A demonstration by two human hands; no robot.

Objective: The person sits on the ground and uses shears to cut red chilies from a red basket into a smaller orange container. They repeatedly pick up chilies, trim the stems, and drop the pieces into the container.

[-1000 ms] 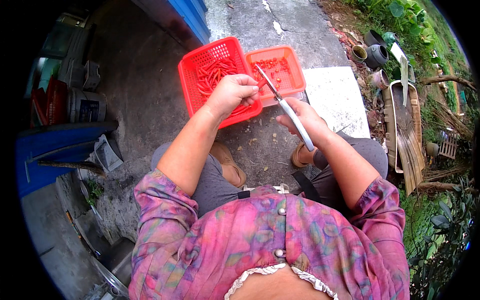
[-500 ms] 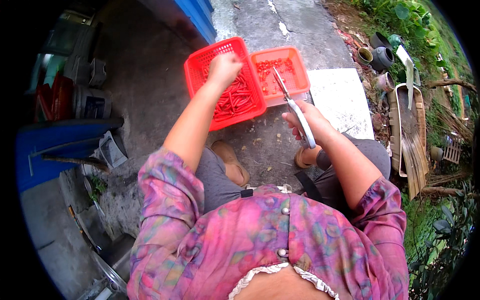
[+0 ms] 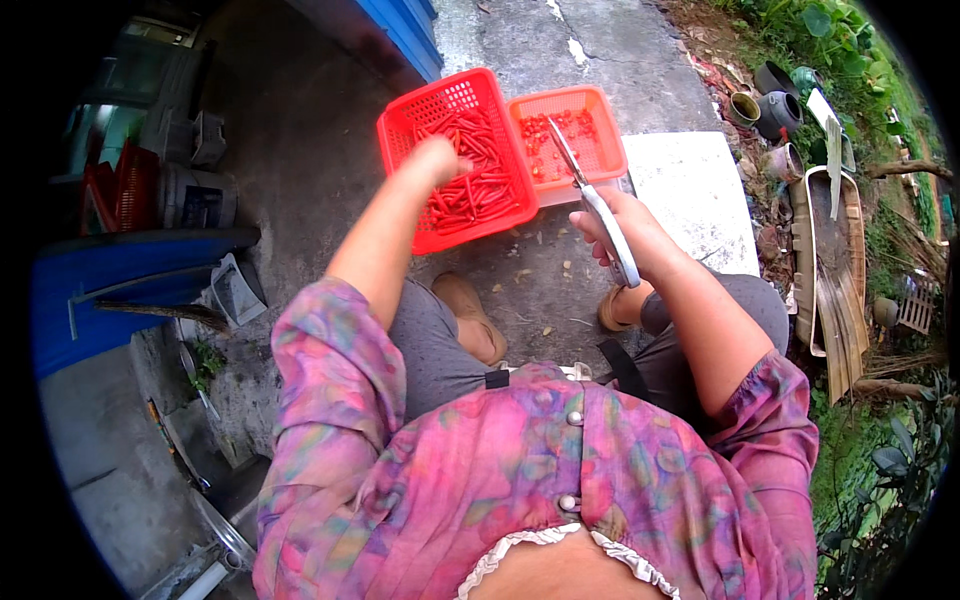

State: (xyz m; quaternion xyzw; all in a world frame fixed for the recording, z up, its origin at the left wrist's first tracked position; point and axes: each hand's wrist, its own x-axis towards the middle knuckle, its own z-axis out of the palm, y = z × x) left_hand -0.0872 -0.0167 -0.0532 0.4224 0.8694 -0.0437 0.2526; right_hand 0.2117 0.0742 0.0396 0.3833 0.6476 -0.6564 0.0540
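Long red chili peppers (image 3: 485,190) fill much of the red perforated basket (image 3: 395,125). Over its left side is my left hand (image 3: 435,160), curled and blurred by motion; its fingers are mostly hidden, so I cannot see whether a pepper is in it. My right hand (image 3: 625,230) grips a pair of scissors (image 3: 607,225) by their pale handles. Their metal blades point up and left, above the near part of a lighter orange-red tray (image 3: 612,150). Small cut chili pieces (image 3: 570,128) lie scattered in that tray, which sits against the basket's right side.
A white board (image 3: 690,200) lies right of the tray. Farther right are pots (image 3: 775,112), a long weathered tub (image 3: 803,260) and plants. To the left stand a blue panel (image 3: 150,300), a white bucket (image 3: 200,195) and a grey plastic container (image 3: 238,292). My feet rest on the concrete below the basket.
My left hand has moved down and left within the basket's area, uncovering more peppers. The right hand and scissors keep nearly the same pose; the whole view has shifted slightly.
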